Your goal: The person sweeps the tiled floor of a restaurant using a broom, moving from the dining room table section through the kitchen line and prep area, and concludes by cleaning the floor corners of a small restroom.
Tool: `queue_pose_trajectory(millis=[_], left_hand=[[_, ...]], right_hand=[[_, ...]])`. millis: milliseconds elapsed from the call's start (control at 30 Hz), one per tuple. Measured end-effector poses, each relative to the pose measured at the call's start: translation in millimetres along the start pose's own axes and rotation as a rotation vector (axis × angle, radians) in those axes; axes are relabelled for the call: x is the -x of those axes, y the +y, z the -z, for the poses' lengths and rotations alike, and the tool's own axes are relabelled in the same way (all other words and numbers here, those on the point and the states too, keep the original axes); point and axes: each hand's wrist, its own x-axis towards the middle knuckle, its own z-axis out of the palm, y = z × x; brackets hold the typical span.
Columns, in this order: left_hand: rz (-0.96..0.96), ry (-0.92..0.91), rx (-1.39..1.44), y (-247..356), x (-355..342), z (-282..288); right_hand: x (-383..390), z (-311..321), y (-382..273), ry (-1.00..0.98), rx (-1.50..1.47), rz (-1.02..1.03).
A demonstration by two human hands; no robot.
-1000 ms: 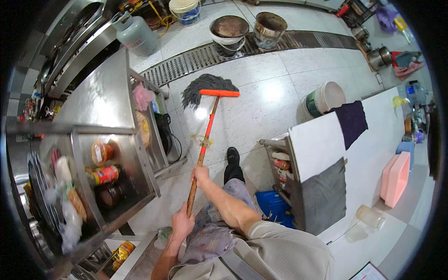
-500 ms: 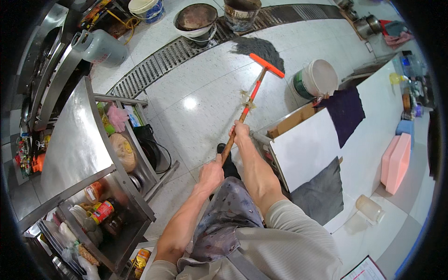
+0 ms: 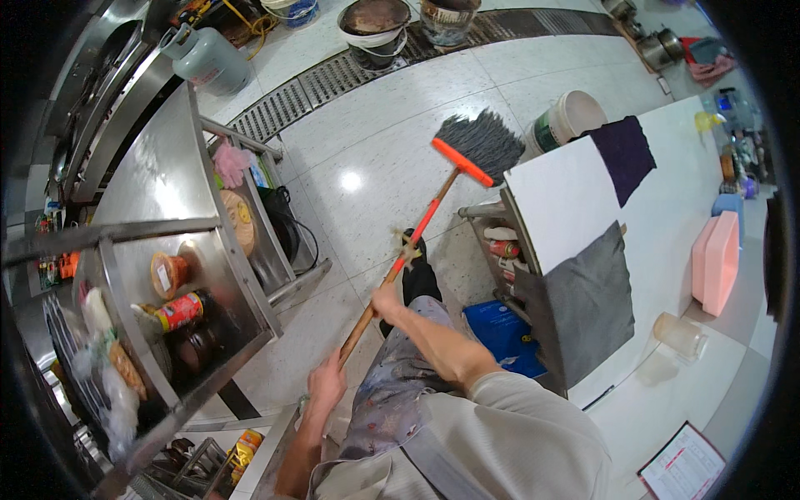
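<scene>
Both my hands are wrapped round the wooden handle of a mop (image 3: 427,218), which slants from lower left up to the right. My left hand (image 3: 326,383) grips near the handle's end, beside the metal shelf unit. Further up the shaft, my right hand (image 3: 386,302) is closed in front of my legs. Red sleeving covers part of the shaft, with something yellowish tied round it. An orange bar holds the mop's dark grey strands (image 3: 486,142), which lie spread on the white tile floor, close to a white bucket (image 3: 572,117).
A steel table with shelves (image 3: 150,183) stands at left, a grey gas cylinder (image 3: 208,62) beyond it. Lidded and open buckets (image 3: 375,29) sit by the floor drain grate (image 3: 333,81). At right is a counter (image 3: 675,175) with cloths, pink trays (image 3: 715,262) and a jar.
My hands have drawn the mop back toward me and to the left. Its head has come nearer, with the strands fanned to the right. My view has shifted, and one foot shows further forward.
</scene>
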Motion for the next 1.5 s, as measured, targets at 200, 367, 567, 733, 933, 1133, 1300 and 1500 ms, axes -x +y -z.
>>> queue_pose_trajectory(millis=[200, 367, 567, 733, 933, 1133, 1300, 1500], left_hand=[[0.098, 0.085, 0.032, -71, 135, -7], [0.119, 0.229, 0.109, -98, 185, -15], [0.042, 0.335, 0.086, -50, 104, 23], [-0.084, 0.346, 0.036, 42, -9, 85], [-0.262, 0.35, -0.01, 166, -143, 152], [-0.39, 0.258, -0.196, 262, -257, 207], [-0.731, 0.321, -0.135, 331, -339, 246], [-0.994, 0.305, -0.176, 413, -453, 298]], right_hand=[[98, -91, 89, -0.316, -0.083, -0.179], [173, -105, 71, -0.491, -0.085, -0.329], [123, -77, 0, -0.426, -0.196, -0.194], [55, -8, -106, -0.289, -0.353, -0.017], [-22, 77, -237, -0.014, -0.577, 0.107], [-57, 144, -347, -0.011, -0.851, 0.114], [-110, 188, -416, 0.073, -1.0, 0.22], [-174, 242, -519, 0.304, -1.064, 0.212]])
